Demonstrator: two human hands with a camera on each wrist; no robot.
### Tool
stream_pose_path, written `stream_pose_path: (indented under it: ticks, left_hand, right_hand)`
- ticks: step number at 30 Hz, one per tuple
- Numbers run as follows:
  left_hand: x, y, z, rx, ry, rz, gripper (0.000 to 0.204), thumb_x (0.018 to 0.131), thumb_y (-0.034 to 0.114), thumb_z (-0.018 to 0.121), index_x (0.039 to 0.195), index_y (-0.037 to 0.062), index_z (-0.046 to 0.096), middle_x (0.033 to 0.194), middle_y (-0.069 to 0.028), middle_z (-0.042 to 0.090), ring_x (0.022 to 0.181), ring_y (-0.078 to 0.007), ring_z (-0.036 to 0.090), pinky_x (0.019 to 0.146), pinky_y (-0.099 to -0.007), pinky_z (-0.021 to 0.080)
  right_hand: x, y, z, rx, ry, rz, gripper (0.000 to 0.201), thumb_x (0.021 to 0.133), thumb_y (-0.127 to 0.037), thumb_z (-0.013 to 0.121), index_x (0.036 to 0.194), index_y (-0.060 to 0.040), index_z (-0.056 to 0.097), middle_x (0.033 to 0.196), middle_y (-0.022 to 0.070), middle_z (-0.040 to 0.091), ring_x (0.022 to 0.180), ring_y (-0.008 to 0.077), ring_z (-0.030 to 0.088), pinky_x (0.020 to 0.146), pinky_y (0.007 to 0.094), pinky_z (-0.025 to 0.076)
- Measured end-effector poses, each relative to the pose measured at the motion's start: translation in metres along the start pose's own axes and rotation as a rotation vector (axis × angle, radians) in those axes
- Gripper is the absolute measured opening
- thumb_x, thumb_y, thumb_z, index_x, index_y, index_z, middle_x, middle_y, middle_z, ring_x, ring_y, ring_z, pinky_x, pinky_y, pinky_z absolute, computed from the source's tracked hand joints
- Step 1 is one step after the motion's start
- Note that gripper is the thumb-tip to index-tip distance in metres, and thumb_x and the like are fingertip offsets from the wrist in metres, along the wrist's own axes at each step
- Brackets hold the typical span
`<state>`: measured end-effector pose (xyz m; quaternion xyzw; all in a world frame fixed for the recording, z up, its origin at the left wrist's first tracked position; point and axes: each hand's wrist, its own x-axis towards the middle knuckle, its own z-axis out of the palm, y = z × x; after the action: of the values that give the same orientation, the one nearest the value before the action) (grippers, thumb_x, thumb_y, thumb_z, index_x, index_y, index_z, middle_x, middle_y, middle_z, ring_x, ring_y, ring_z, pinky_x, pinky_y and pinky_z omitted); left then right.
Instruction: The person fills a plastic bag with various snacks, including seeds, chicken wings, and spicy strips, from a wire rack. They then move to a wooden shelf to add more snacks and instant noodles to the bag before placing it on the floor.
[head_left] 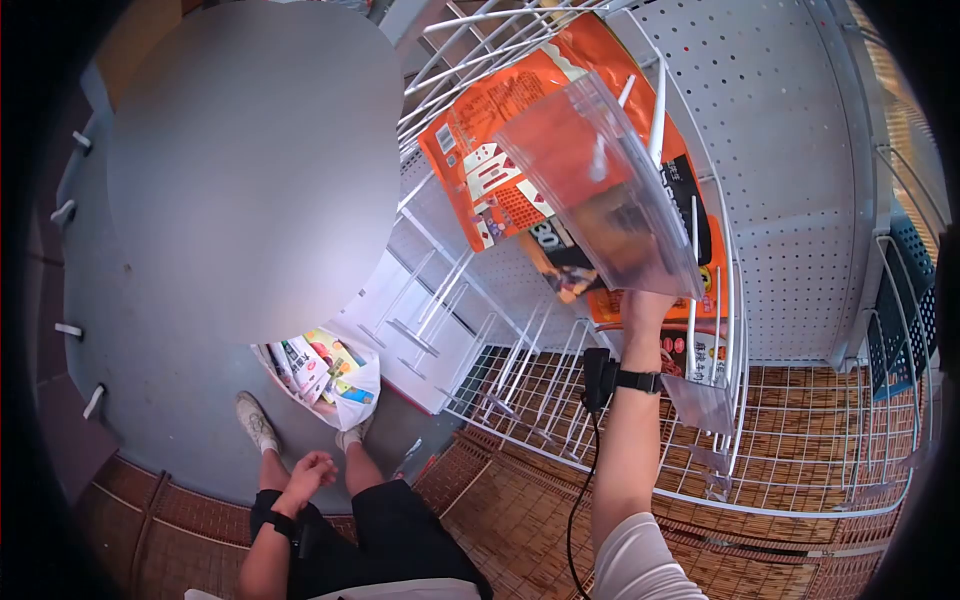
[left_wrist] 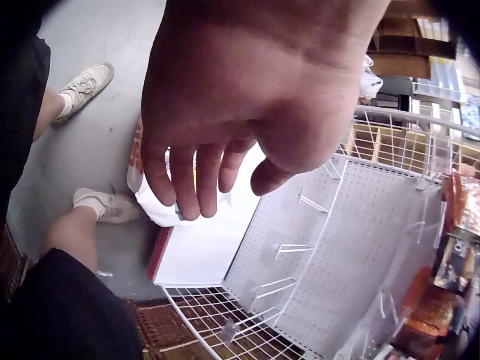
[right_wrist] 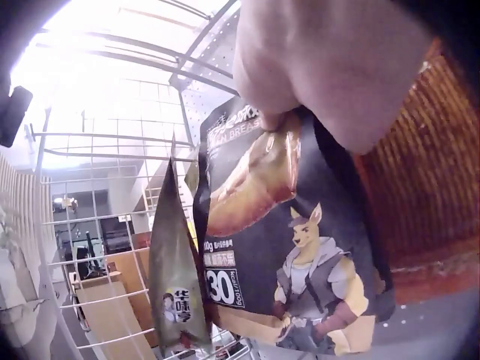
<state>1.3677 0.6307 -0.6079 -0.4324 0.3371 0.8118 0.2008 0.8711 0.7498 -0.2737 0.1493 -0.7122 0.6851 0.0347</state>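
My right hand (head_left: pixel 648 308) reaches in behind a clear plastic holder (head_left: pixel 625 190) on the wire rack. In the right wrist view this hand (right_wrist: pixel 322 67) grips the top of a black snack bag (right_wrist: pixel 247 262) with a dog figure printed on it; most of its fingers are hidden. The same black bag (head_left: pixel 552 255) hangs below an orange bag (head_left: pixel 510 110) in the head view. My left hand (head_left: pixel 312 475) hangs over my legs, touching nothing. Its fingers (left_wrist: pixel 184 176) are loosely bent in the left wrist view.
A white bag (head_left: pixel 350 385) filled with packages stands on the floor by my shoes. White wire hooks (head_left: pixel 510 370) and shelving surround the right arm. Beside the black bag is a narrow greenish package (right_wrist: pixel 176 262). A large blurred area covers the head view's upper left.
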Motion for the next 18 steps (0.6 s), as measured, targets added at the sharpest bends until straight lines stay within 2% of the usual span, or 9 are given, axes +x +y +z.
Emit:
stream_pose_path:
  ticks: [2, 3, 5, 7, 10, 13, 15, 16, 18]
  left_hand:
    - [-0.004, 0.005, 0.002, 0.014, -0.013, -0.005, 0.019, 0.09, 0.015, 0.053, 0.106, 0.0044, 0.053, 0.086, -0.006, 0.062, 0.069, -0.0135, 0.058, 0.062, -0.0251, 0.046]
    - [-0.007, 0.009, 0.004, 0.013, -0.019, -0.01, 0.019, 0.09, 0.015, 0.053, 0.106, 0.0042, 0.053, 0.086, -0.006, 0.062, 0.069, -0.0135, 0.058, 0.062, -0.0251, 0.046]
    - [-0.008, 0.01, 0.004, 0.005, -0.025, -0.017, 0.019, 0.09, 0.015, 0.053, 0.106, 0.004, 0.053, 0.086, -0.0061, 0.062, 0.069, -0.0134, 0.058, 0.062, -0.025, 0.046]
    - [-0.003, 0.006, 0.002, -0.016, -0.036, 0.006, 0.02, 0.09, 0.015, 0.054, 0.106, 0.0037, 0.053, 0.085, -0.0055, 0.061, 0.07, -0.0129, 0.057, 0.062, -0.0251, 0.046]
    - [0.004, 0.001, -0.001, -0.018, -0.065, 0.022, 0.017, 0.091, 0.015, 0.054, 0.105, 0.0059, 0.054, 0.095, -0.004, 0.06, 0.08, -0.0143, 0.059, 0.07, -0.0262, 0.049]
    - [-0.006, 0.022, 0.019, -0.052, -0.064, 0.115, 0.021, 0.09, 0.016, 0.056, 0.106, 0.0018, 0.054, 0.085, -0.0032, 0.059, 0.072, -0.0099, 0.054, 0.065, -0.0232, 0.045]
    - [-0.012, 0.037, 0.03, -0.063, -0.125, 0.205, 0.025, 0.091, 0.017, 0.056, 0.111, 0.0016, 0.054, 0.089, -0.0033, 0.06, 0.078, -0.0094, 0.055, 0.07, -0.0231, 0.046]
    - [-0.022, 0.057, 0.041, -0.074, -0.163, 0.262, 0.027, 0.091, 0.017, 0.056, 0.113, 0.002, 0.054, 0.091, -0.0037, 0.06, 0.082, -0.0096, 0.055, 0.073, -0.0238, 0.046]
    - [-0.038, 0.094, 0.057, -0.072, -0.192, 0.358, 0.029, 0.092, 0.018, 0.055, 0.116, 0.0026, 0.053, 0.095, -0.0047, 0.061, 0.088, -0.0104, 0.056, 0.079, -0.0249, 0.046]
  right_hand:
    - [-0.014, -0.005, -0.001, -0.365, 0.135, -0.243, 0.031, 0.088, -0.014, 0.061, 0.114, 0.0008, 0.053, 0.106, 0.0068, 0.061, 0.089, 0.0155, 0.058, 0.08, 0.0284, 0.046]
    - [-0.023, -0.012, -0.003, -0.419, 0.15, -0.291, 0.027, 0.088, -0.014, 0.061, 0.109, 0.0027, 0.055, 0.104, 0.0063, 0.061, 0.089, 0.0132, 0.056, 0.079, 0.0269, 0.044]
    - [-0.044, -0.022, -0.005, -0.549, 0.22, -0.312, 0.03, 0.09, -0.009, 0.053, 0.117, 0.0025, 0.048, 0.091, 0.007, 0.061, 0.077, 0.0105, 0.058, 0.066, 0.0232, 0.047]
    - [-0.071, -0.048, 0.012, -0.603, 0.249, -0.291, 0.025, 0.088, -0.011, 0.059, 0.108, 0.0042, 0.055, 0.099, 0.0061, 0.062, 0.09, 0.0122, 0.055, 0.082, 0.0262, 0.043]
    - [-0.099, -0.07, 0.014, -0.544, 0.226, -0.171, 0.026, 0.087, -0.009, 0.06, 0.11, 0.0027, 0.055, 0.101, 0.007, 0.062, 0.09, 0.0125, 0.057, 0.081, 0.0262, 0.045]
    - [-0.125, -0.081, 0.009, -0.386, 0.187, -0.034, 0.03, 0.086, -0.004, 0.061, 0.114, 0.0011, 0.053, 0.106, 0.0058, 0.061, 0.093, 0.0141, 0.058, 0.084, 0.0276, 0.045]
    - [-0.136, -0.061, -0.018, -0.408, 0.303, -0.038, 0.023, 0.094, -0.021, 0.052, 0.106, -0.0022, 0.055, 0.087, 0.0077, 0.064, 0.081, 0.015, 0.062, 0.078, 0.0284, 0.047]
    - [-0.141, -0.055, -0.009, -0.408, 0.282, -0.005, 0.023, 0.094, -0.021, 0.052, 0.106, -0.0022, 0.055, 0.087, 0.0077, 0.064, 0.081, 0.015, 0.062, 0.078, 0.0284, 0.047]
    - [-0.151, -0.044, 0.011, -0.284, 0.064, 0.088, 0.023, 0.094, -0.021, 0.051, 0.105, -0.0018, 0.055, 0.086, 0.0083, 0.064, 0.081, 0.0159, 0.062, 0.077, 0.0287, 0.047]
